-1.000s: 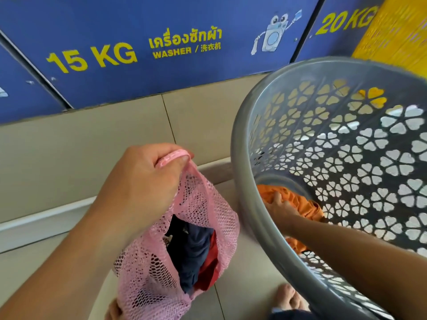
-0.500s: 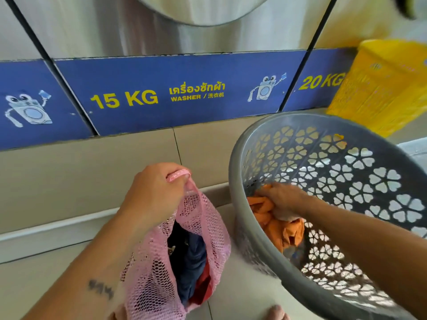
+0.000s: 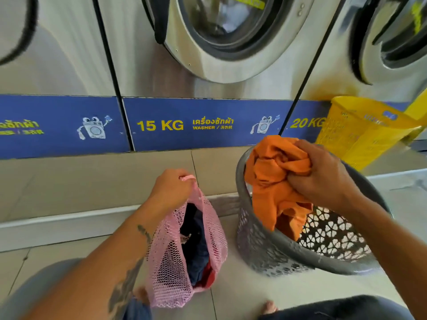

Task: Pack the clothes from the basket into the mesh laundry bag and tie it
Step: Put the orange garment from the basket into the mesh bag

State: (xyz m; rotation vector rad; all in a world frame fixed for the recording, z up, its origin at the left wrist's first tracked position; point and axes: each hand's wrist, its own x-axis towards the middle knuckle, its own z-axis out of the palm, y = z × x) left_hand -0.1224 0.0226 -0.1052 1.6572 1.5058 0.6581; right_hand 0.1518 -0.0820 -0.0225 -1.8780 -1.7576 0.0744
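Note:
My left hand (image 3: 172,189) grips the rim of the pink mesh laundry bag (image 3: 168,262) and holds it open above the floor. Dark blue and red clothes (image 3: 198,255) lie inside the bag. My right hand (image 3: 323,174) is closed on a bunched orange garment (image 3: 272,181), held above the rim of the grey plastic basket (image 3: 261,245). The garment's lower part still hangs inside the basket. The basket stands on the floor to the right of the bag, tilted toward me.
A row of steel washers (image 3: 221,38) with a blue band (image 3: 161,124) stands straight ahead. A yellow basket (image 3: 360,128) leans behind the grey one at the right. My knees and bare toes (image 3: 269,307) show at the bottom edge.
My right hand has lifted the orange garment from the basket's bottom up over its rim. The view has tilted up to show the washer doors. The left hand keeps holding the bag.

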